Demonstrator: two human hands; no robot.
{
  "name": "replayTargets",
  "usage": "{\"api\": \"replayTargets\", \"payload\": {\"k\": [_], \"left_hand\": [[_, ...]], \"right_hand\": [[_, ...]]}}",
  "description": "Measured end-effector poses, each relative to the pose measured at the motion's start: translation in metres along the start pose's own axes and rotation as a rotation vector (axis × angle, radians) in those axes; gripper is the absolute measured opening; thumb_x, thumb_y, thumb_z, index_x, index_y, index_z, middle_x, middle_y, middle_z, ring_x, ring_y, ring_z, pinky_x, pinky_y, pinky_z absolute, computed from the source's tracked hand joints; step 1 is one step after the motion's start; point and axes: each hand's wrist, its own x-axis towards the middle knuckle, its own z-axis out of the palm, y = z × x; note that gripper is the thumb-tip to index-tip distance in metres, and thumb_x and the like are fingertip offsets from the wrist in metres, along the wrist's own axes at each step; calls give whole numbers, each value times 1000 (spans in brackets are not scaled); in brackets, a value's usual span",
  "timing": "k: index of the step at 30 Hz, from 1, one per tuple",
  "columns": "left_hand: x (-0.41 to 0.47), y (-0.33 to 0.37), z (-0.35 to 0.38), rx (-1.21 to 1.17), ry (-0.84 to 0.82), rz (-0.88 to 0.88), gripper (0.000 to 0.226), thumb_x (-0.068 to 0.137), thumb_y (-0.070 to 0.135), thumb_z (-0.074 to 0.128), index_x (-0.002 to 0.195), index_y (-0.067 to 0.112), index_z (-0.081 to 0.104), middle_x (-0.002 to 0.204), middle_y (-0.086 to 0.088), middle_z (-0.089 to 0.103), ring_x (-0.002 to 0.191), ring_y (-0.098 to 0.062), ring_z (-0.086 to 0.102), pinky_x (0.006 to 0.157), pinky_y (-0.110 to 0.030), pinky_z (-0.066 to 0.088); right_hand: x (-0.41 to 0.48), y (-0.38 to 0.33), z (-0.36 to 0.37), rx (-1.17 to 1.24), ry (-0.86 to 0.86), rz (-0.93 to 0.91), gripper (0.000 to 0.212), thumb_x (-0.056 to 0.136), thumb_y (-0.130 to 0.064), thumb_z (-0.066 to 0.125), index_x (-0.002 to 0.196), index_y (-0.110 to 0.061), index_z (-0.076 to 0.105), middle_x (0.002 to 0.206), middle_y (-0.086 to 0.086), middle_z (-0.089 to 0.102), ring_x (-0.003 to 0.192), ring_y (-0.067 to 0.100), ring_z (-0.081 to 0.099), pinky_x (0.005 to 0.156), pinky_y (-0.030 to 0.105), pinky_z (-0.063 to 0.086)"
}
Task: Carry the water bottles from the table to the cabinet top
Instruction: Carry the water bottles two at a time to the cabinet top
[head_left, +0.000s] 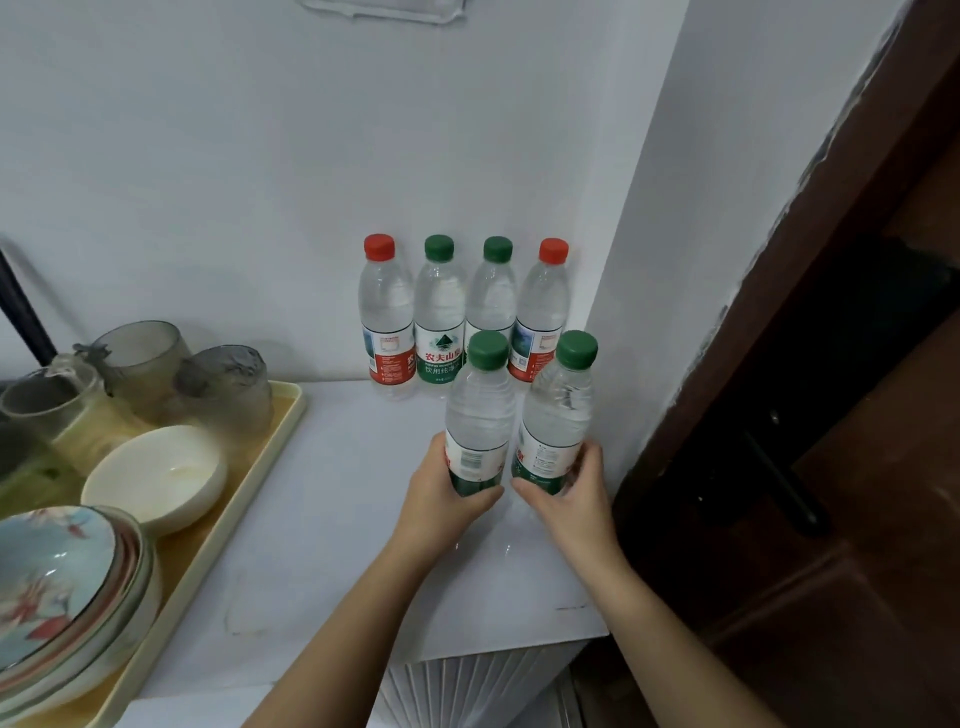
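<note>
At the right of the cabinet top (322, 545), the left hand (444, 496) wraps the left bottle (480, 415) and the right hand (569, 499) wraps the right bottle (558, 410). Both are near upright, caps up, bases hidden.

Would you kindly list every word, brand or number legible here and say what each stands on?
"农夫山", fourth character half hidden: green label of the clear green-capped plastic bottle, second from left in the back row.
"饮用纯净", cut off: line below on that label.
Too small to read: print on the two red-capped bottles, the green-capped bottle in the left hand and the other green-capped bottle in the right hand.
</note>
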Motion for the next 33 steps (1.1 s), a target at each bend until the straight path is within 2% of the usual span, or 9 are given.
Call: {"api": "replayTargets", "payload": {"k": [2,4,9,13,17,21,26,29,33], "left_hand": [[-1,-8,-3,105,25,54,62,67,15,84,118,26,51,113,7,58,104,-8,57,83,-17,46],[-1,-12,-4,151,76,59,65,63,17,88,119,22,54,113,5,60,105,-12,57,87,-25,47],[14,-6,6,95,126,13,70,63,16,89,120,18,48,104,12,60,96,-8,59,82,-21,46],[35,-6,17,48,179,8,66,66,13,87,121,16,50,107,11,60,98,-10,58,84,-21,44],[59,-9,28,61,250,28,65,66,14,87,121,18,54,110,8,57,104,-16,59,90,-29,48],[79,-7,33,85,274,49,67,64,15,88,123,16,55,113,4,60,106,-17,59,92,-35,50],[91,-8,36,107,289,54,67,65,16,87,124,13,56,117,-2,63,109,-19,59,91,-36,49],[90,-6,38,110,292,72,69,67,15,86,127,12,54,120,-2,62,111,-18,58,92,-35,48],[91,-5,36,136,279,66,72,67,17,86,130,11,52,123,-3,61,114,-17,56,96,-34,47]], "right_hand": [[-5,6,-1,17,56,-7,71,64,-6,89,117,-30,50,122,2,63,113,16,63,97,40,53],[-6,8,-2,8,100,-20,69,63,-7,89,112,-38,51,122,3,63,113,16,63,97,41,53],[7,5,5,-24,157,-54,61,66,-7,88,116,-26,58,118,-2,64,110,14,64,94,39,55],[26,0,11,15,196,-36,57,67,-3,87,100,-36,55,110,-5,67,105,12,66,92,31,54],[45,1,14,-62,250,-88,52,69,-5,85,111,-22,60,108,-8,54,95,0,61,82,19,54],[66,0,16,-112,274,-99,52,70,-2,84,118,-6,63,109,4,59,93,10,60,74,-1,42],[83,4,19,-149,317,-100,40,68,-6,86,103,-7,66,101,7,65,93,19,64,74,0,40],[83,5,19,-164,348,-118,38,69,0,84,102,-1,66,100,8,58,88,17,60,72,-4,38],[82,6,23,-170,357,-123,39,68,-1,85,102,-3,66,102,8,58,90,19,60,72,-4,37]]}}
